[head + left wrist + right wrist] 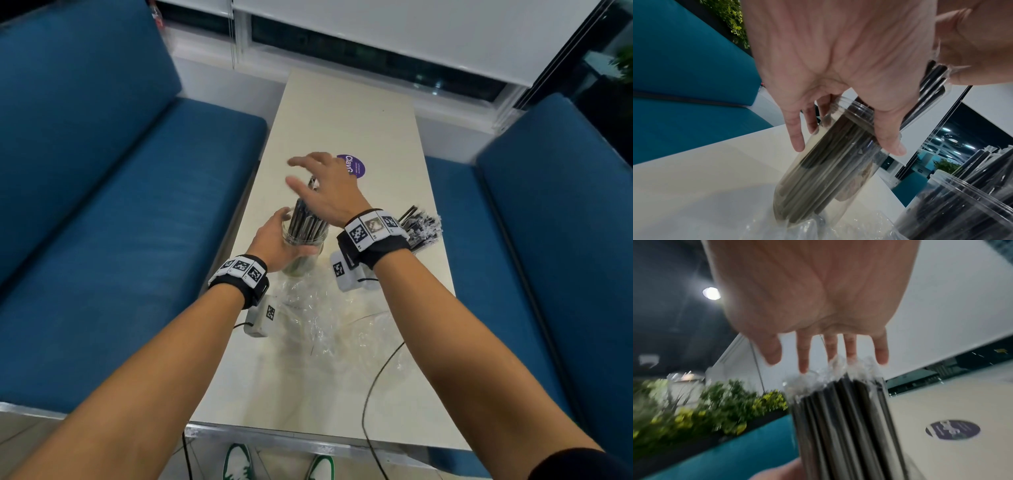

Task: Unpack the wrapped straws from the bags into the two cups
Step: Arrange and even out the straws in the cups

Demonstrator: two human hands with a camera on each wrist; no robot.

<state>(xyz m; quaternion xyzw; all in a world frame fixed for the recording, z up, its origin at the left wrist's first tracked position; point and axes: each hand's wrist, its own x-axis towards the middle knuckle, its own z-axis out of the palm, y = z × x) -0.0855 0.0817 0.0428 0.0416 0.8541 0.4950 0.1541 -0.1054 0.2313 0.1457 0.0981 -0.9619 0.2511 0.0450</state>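
Head view, left grip (274,240) around cup (303,245), straws (305,219) under spread right grip (323,192)

Straw-filled clear cup (303,240) (tilted)

The table (346,113) at the centre of the frame is cream-white; the benches (102,192) at its left and right sides are deep blue; a round sticker (354,166) near the middle is purple with white letters; the straws (305,219) in the clear cup (301,240) are black in transparent wrappers; the wrist bands (373,233) carry black-and-white square patterns; the shoes (239,462) at the bottom are white and green; the crumpled bag (308,308) is clear.
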